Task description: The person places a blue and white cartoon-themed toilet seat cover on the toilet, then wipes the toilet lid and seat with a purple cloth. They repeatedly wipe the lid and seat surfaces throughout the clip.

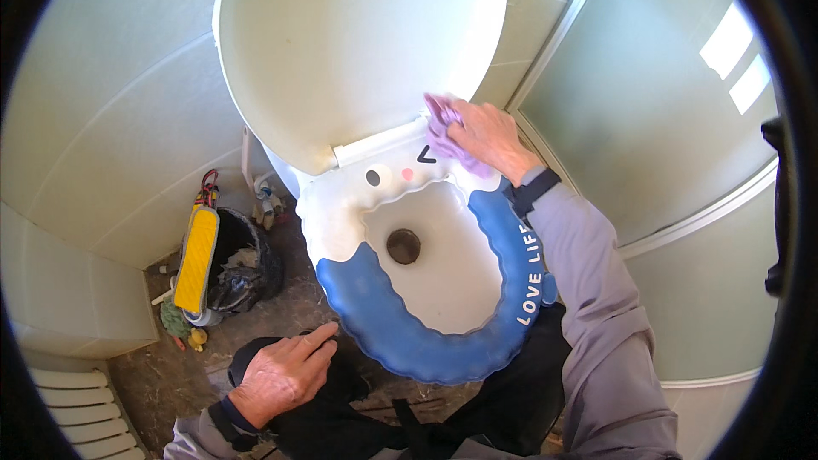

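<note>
My right hand (487, 135) is closed on a pink-purple cloth (445, 129), pressed against the back right of the toilet seat cover near the lid hinge. The padded cover (426, 356) is white at the back and blue at the front, with a cartoon face and white lettering. Behind it the white toilet lid (358, 43) stands raised. Inside the ring shows the white bowl (456, 273) with its dark drain hole. My left hand (288, 375) rests over my dark-trousered knee, fingers loosely stretched out and holding nothing.
Left of the toilet stands a bin (271, 264) with a black liner and crumpled waste. A yellow flat pad (198, 257) leans at its side. On the right is a frosted shower panel (639, 94). A white radiator (81, 409) is at the lower left.
</note>
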Tool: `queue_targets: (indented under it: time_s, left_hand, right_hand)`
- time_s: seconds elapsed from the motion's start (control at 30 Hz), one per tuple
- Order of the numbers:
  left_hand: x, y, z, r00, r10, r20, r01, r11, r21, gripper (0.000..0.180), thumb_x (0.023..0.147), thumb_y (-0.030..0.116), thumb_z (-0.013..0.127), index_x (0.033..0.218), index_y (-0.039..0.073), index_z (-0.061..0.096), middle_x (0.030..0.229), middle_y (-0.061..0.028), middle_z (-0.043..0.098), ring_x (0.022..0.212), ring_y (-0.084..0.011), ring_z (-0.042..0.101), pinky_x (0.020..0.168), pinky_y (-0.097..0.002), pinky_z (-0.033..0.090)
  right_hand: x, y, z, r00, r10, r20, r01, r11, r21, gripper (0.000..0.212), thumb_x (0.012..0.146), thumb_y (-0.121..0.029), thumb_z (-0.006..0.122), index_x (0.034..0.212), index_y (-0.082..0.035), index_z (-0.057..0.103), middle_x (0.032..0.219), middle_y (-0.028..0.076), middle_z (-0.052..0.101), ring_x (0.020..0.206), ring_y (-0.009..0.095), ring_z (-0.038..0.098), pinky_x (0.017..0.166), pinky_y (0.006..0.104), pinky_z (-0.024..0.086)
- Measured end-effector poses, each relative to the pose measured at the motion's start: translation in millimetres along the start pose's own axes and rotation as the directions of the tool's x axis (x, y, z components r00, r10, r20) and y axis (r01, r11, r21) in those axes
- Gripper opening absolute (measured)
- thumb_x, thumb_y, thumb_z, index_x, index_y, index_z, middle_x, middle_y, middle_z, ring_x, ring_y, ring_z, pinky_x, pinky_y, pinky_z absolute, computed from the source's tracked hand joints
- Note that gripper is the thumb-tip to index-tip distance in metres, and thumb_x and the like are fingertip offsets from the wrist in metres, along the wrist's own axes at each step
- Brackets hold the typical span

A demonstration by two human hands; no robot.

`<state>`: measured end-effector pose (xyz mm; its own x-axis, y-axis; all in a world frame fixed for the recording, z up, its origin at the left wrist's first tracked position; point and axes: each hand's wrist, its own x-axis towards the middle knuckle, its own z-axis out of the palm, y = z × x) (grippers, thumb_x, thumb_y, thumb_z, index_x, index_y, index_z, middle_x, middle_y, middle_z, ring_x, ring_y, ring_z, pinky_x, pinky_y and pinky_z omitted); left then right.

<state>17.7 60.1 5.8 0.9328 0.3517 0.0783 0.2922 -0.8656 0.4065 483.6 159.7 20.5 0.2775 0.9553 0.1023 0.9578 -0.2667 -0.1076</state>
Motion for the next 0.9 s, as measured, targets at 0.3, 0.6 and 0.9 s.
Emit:
queue_targets:
  time_s: [0.3,0.6,0.9]
  left_hand:
    - [0,2,-1,1.000,-0.009,-0.028,0.008,1.000,-0.011,0.028,0.087,0.005,0.075,0.113,-0.001,0.070,0.138,-0.0185,0.066,0.091,-0.0317,0.075,0.079,-0.0391,0.062]
    - [0,-1,3,1.000,-0.015,-0.023,0.015,1.000,-0.025,0.030,0.087,0.007,0.074,0.116,-0.001,0.070,0.136,-0.0159,0.066,0.090,-0.0286,0.073,0.080,-0.0374,0.060]
    - [-4,-3,5,0.999,-0.027,-0.045,0.026,0.999,-0.032,0.028,0.087,0.006,0.075,0.114,-0.001,0.070,0.133,-0.0153,0.066,0.089,-0.0290,0.073,0.079,-0.0376,0.060]
  right_hand:
    - [-9,-15,19,0.996,-0.061,0.064,0.067,0.994,-0.087,0.030,0.095,-0.024,0.058,0.118,-0.007,0.069,0.098,0.023,0.077,0.090,0.042,0.075,0.079,0.0534,0.059]
    - [12,-35,-1,0.986,-0.165,-0.021,0.165,0.986,-0.020,0.041,0.101,-0.031,0.053,0.141,-0.026,0.064,0.100,0.015,0.078,0.093,0.039,0.075,0.081,0.0524,0.059]
    - [15,-29,10,0.992,-0.105,0.075,0.101,0.994,0.046,0.046,0.101,-0.027,0.052,0.146,-0.028,0.063,0.119,0.012,0.078,0.107,0.034,0.075,0.089,0.0493,0.059]
